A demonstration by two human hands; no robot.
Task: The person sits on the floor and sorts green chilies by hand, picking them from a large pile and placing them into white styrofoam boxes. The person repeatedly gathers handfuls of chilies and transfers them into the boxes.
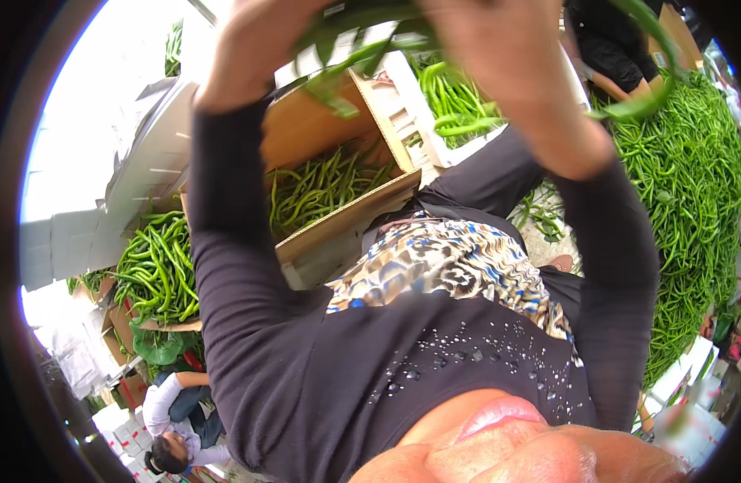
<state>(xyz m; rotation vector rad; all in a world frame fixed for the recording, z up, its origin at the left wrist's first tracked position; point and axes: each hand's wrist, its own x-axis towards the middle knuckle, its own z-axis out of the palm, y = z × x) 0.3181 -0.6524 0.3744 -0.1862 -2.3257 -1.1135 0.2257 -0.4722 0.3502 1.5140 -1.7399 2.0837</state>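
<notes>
Raised high in front of me, both hands are smeared by motion and partly cut off by the upper edge. My left hand (253, 36) and my right hand (499, 56) have long green chili peppers (370, 52) bunched between them. One long pepper (670, 84) curves out past my right wrist, close to the camera. The fingertips are hidden, but both hands appear closed round the bunch. Below them stands an open cardboard box (362, 213) with peppers lying in its bottom. Beside it, a white crate (431, 133) holds brighter green peppers.
A large heap of green peppers (684, 209) spreads along the right. Another person in dark clothes (608, 40) is at its far end. On the left are a pile of peppers (159, 270) and white boxes (72, 233). A person in a light shirt (181, 419) is lower left.
</notes>
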